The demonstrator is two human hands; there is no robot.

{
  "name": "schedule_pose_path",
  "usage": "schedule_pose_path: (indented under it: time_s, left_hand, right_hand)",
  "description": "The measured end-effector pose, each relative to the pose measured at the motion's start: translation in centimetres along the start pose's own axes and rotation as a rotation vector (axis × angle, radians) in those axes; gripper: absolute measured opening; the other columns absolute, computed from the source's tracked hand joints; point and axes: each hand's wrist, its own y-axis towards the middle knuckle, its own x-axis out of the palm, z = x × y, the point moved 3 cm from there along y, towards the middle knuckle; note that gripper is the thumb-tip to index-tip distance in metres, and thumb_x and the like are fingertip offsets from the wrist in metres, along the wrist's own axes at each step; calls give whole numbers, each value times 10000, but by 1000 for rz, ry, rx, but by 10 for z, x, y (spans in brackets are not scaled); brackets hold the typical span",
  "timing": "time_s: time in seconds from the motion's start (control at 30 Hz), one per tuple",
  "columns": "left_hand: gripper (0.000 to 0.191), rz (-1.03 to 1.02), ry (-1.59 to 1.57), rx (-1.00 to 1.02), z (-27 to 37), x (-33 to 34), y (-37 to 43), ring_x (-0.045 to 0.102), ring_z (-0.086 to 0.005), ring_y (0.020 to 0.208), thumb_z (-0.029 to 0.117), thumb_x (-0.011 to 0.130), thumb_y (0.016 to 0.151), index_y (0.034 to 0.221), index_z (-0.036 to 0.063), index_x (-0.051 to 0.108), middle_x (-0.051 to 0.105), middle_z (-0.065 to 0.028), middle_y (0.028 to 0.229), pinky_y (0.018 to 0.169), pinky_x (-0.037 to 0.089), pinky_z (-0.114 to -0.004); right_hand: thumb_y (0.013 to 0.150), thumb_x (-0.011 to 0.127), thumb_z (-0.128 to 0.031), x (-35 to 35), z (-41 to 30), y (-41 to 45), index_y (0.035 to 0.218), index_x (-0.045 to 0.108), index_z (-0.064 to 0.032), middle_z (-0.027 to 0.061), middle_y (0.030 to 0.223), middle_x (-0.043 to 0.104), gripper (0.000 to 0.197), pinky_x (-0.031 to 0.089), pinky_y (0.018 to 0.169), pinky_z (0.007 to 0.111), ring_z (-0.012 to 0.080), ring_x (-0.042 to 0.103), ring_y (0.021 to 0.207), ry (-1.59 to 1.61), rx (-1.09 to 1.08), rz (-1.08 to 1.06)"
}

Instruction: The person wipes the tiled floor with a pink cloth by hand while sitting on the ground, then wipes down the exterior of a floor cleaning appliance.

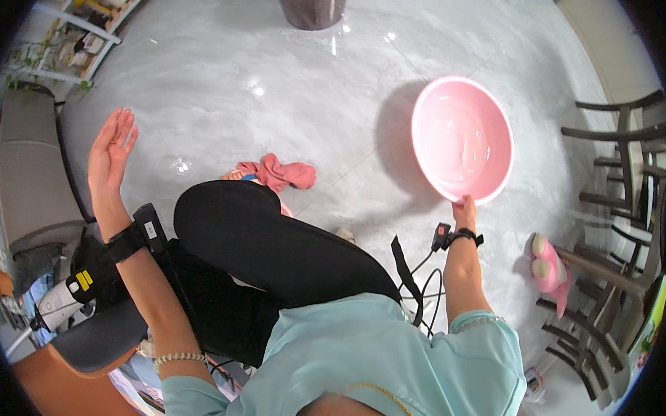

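My right hand (pixel 465 212) grips the near rim of a round pink plastic basin (pixel 455 135), held out to the right with its inside towards me. The basin's shadow falls on the floor to its left. Glints show on its inner bottom; whether it is wet, I cannot tell. Out to the left, my left hand (pixel 112 154) is raised empty, palm showing and fingers extended. Beyond my bent knee lies a crumpled coral-pink cloth (pixel 281 172) beside some striped fabric (pixel 235 175). A pink edge (pixel 286 209) shows below them, mostly hidden by my leg.
Dark wooden chairs (pixel 619 132) line the right side, with a pink plush toy (pixel 552 273) near them. A lined waste bin (pixel 309 6) stands ahead. At left are a shelf rack (pixel 101 54), a grey padded seat (pixel 36 164) and a white-and-black device (pixel 59 304). Cables (pixel 433 292) hang by my right arm.
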Motion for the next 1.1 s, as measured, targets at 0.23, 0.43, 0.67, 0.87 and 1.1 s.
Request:
schedule_pose_path:
  time_s: [0.23,0.43,0.67,0.87,1.1]
  left_hand:
    - [426,-80,106,14,-3,1,8,499,-133,972,85,517,898,1281,-54,393,510,-70,1029,945,419,-319]
    - [385,-44,109,44,3,-7,8,486,-101,840,108,515,906,1248,-51,435,504,-21,883,916,432,-309]
    - [427,23,247,-91,-61,-31,20,532,-158,985,273,503,917,1242,-1,464,550,-77,1059,937,417,-339]
    - [376,-98,213,-340,-138,-41,32,517,-198,1082,264,530,904,1199,32,517,548,-103,1159,908,432,-330]
    - [403,39,186,-454,-212,-83,32,511,-191,1091,275,573,880,1209,45,532,552,-86,1176,903,432,-330]
  right_hand:
    - [827,493,-114,0,-3,-13,1105,460,22,166,1134,528,311,441,926,465,315,517,1070,28,83,114]
    - [868,540,-417,58,-36,-109,1179,434,73,210,1168,539,590,456,933,404,330,562,1026,-123,630,-356]
    - [921,457,-352,178,10,-139,1116,556,15,168,1054,619,427,525,758,321,252,642,891,-1169,565,-830]
    - [783,552,-105,302,155,-216,1149,557,-118,96,1210,540,366,435,910,357,299,529,1077,-1651,-901,-1367]
    - [799,498,-134,322,248,-252,1393,288,-239,16,1475,206,638,186,1064,515,240,161,1366,-1960,-1408,-1814]
